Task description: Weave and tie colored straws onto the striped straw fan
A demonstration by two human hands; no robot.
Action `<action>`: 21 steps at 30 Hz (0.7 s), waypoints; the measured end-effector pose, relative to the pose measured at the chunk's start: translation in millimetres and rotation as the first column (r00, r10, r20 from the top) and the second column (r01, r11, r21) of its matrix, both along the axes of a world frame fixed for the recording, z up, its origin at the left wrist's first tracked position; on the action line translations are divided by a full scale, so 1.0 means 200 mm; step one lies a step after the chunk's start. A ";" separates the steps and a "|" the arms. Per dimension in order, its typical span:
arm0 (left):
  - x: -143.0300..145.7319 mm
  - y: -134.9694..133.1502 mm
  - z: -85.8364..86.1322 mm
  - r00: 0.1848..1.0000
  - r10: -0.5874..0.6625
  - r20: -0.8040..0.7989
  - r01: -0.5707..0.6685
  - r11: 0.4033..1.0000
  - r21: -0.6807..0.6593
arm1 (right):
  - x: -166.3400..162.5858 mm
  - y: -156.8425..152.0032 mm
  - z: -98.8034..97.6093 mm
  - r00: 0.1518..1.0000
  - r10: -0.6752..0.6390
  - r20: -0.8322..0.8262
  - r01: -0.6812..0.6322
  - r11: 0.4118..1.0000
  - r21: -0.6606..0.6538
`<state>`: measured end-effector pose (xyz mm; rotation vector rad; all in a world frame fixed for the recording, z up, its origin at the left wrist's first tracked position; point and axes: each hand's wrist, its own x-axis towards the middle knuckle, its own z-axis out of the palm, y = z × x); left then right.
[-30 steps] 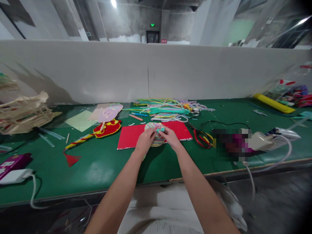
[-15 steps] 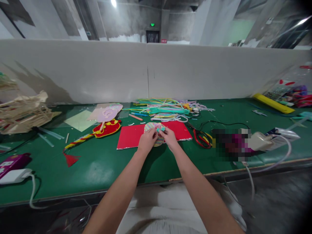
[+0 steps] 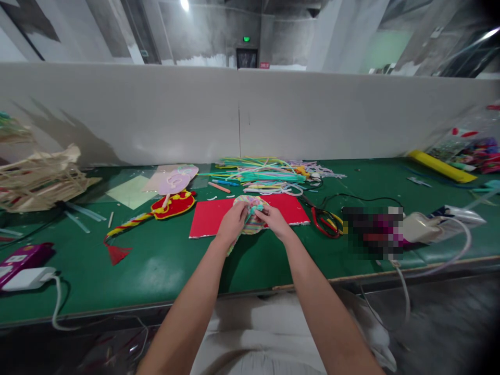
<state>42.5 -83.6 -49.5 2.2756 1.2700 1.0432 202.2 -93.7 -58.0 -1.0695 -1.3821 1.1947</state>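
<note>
In the head view, a round pastel-striped fan point(image 3: 254, 227), apparently made of pipe cleaners, is in front of me over a red board point(image 3: 207, 217). My left hand point(image 3: 233, 221) is closed on the fan's left side, with a pale narrow strip, possibly its handle, showing below the wrist. My right hand point(image 3: 275, 220) pinches a small teal pipe-cleaner piece point(image 3: 257, 209) against the fan's face. The fingertips of both hands nearly meet at this piece and partly hide it. Pink shows beside the teal.
Behind the board lies a pile of pipe cleaners point(image 3: 269, 176). A red fan point(image 3: 174, 205) with a tassel and a lilac fan point(image 3: 177, 180) lie left. Red-handled pliers or scissors point(image 3: 326, 223) and a cabled white adapter point(image 3: 420, 227) are right. A bamboo-like frame point(image 3: 39, 179) stands far left.
The striped fan has turned a little in my hands, and a pale strip now shows below my left hand. Both hands stay close together at the teal piece. The view has shifted slightly.
</note>
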 end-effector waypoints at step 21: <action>0.03 -0.06 0.06 0.977 -0.093 0.190 0.111 0.990 -0.089 | -0.05 -0.04 0.06 0.951 0.026 -0.307 -0.048 0.997 -0.063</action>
